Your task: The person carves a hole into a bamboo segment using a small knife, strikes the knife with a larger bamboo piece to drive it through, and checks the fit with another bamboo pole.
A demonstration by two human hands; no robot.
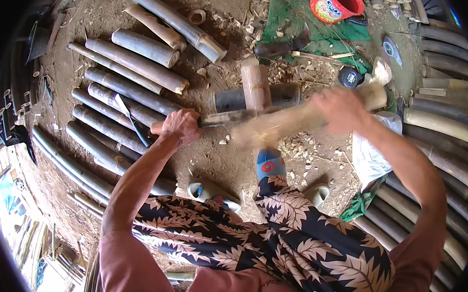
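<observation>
Presently, head view: left hand (180, 126), fingers curled round the handle of a long knife (227, 117), apparently steadying it at the pale bamboo piece (255, 86) to their right. Right hand (337, 110), fingers wrapped about a blurred wooden club (278, 128), presumably so its length reaches leftward over the knife.

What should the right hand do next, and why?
Probably tap the pale club in the right hand down on the dark blade: the left hand grips its handle, the blade seems to meet the short bamboo piece's near end, and the blurred club is close by.
</observation>
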